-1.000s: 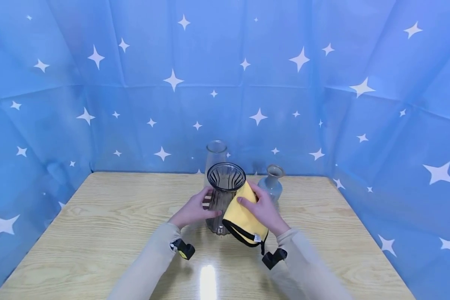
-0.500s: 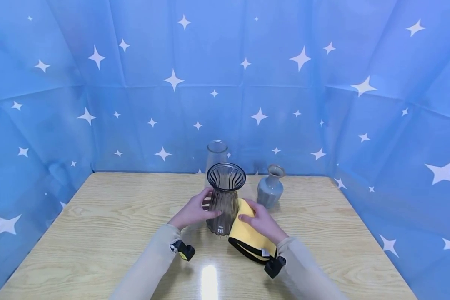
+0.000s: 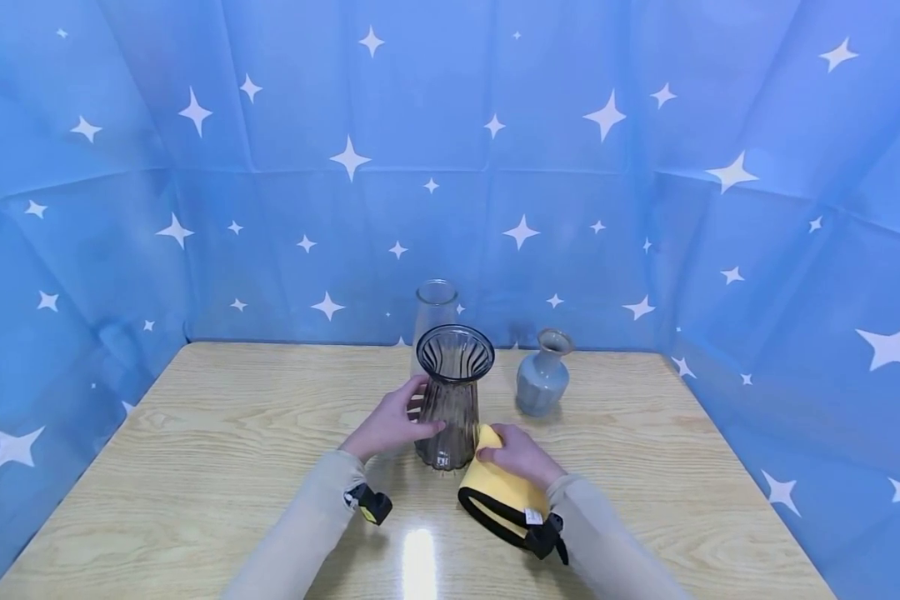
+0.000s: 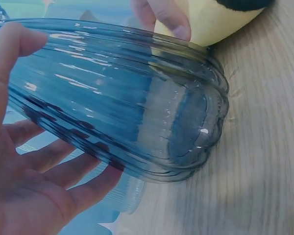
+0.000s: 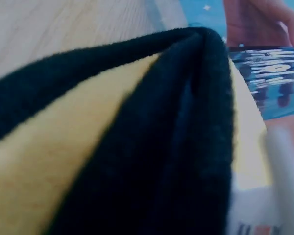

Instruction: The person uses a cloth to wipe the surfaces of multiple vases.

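A smoky grey ribbed glass vase [image 3: 457, 417] stands upright on the table. My left hand [image 3: 390, 423] grips its left side, the thumb in front and the fingers around the back, as the left wrist view also shows of the vase [image 4: 103, 93]. On the other side, my right hand [image 3: 521, 458] holds a folded yellow cloth [image 3: 491, 482] with black edging, its tip right at the vase's lower right wall. Close up, the cloth [image 5: 88, 132] fills most of the right wrist view and hides nearly all of that hand.
Behind the smoky vase stands a taller clear glass vase [image 3: 435, 312], partly hidden. A small blue-grey vase [image 3: 542, 383] stands at the back right, beyond my right hand. A blue star-patterned curtain [image 3: 450, 167] closes off the wooden table [image 3: 255, 433] at the back and sides.
My right hand has slid the cloth down the vase's right side, from near the rim to near the base. My left hand and the vase have stayed in place.
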A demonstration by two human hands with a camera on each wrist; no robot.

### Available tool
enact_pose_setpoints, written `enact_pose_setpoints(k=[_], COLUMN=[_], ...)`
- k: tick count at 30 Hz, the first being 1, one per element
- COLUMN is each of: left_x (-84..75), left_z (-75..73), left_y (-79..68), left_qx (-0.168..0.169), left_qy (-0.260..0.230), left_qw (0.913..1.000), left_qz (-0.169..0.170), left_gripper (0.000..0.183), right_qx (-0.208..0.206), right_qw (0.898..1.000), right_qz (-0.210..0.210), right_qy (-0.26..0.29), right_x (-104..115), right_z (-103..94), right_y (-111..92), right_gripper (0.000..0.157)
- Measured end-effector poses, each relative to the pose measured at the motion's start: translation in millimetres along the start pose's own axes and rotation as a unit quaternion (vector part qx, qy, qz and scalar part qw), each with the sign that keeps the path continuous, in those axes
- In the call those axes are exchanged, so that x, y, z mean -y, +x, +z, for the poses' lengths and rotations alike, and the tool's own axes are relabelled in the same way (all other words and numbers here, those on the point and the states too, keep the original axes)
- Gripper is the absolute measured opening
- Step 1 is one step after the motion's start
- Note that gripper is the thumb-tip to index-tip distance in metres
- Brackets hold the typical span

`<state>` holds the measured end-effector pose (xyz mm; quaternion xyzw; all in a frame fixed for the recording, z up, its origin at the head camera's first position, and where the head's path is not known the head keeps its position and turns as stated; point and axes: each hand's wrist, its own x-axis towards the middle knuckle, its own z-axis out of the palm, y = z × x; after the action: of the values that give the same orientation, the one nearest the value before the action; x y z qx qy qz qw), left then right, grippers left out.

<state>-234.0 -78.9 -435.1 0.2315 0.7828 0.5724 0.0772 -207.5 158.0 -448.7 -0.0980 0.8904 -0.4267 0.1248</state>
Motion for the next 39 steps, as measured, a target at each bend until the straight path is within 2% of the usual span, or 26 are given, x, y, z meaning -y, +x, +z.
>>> enact_pose_setpoints(k=[7, 11, 15, 19, 24, 29, 34, 39], left_x=[-3.6, -2.2, -2.8, -4.5, -5.4, -5.3, -3.4, -0.4], left_z=[2.0, 2.0, 1.7, 1.4, 4.0, 6.5, 7.3, 7.8], left_y=[-1.9, -2.3, -2.9, -3.0, -1.1, -1.1, -0.4, 1.1], left_qx=[-0.001, 0.001, 0.003, 0.004, 0.001, -0.007, -0.010, -0.010], left_qy=[-0.005, -0.008, -0.006, 0.011, 0.031, 0.037, 0.054, 0.063], left_qw=[0.9999, 1.0000, 1.0000, 0.9998, 0.9993, 0.9993, 0.9985, 0.9977], left_qz=[-0.010, -0.004, -0.006, -0.017, -0.019, 0.001, 0.008, 0.023], left_gripper=[0.068, 0.067, 0.068, 0.076, 0.085, 0.078, 0.079, 0.076], right_qx=[0.013, -0.020, -0.046, -0.046, -0.068, -0.070, -0.085, -0.091], right_qw=[0.999, 0.999, 0.998, 0.994, 0.990, 0.988, 0.984, 0.973], right_qz=[0.004, -0.006, -0.049, -0.095, -0.122, -0.132, -0.134, -0.142], right_qy=[0.036, 0.041, 0.012, -0.013, -0.011, 0.041, 0.083, 0.159], right_x=[-3.2, -1.4, 6.9, 15.8, 25.8, 40.1, 52.9, 60.0], right_z=[-2.2, -3.9, -8.5, -16.0, -24.9, -31.2, -38.1, -46.0], right_y=[0.9, 0.0, -1.3, -3.0, -5.4, -6.7, -5.9, -7.0], right_gripper=[0.031, 0.039, 0.049, 0.054, 0.059, 0.061, 0.063, 0.054])
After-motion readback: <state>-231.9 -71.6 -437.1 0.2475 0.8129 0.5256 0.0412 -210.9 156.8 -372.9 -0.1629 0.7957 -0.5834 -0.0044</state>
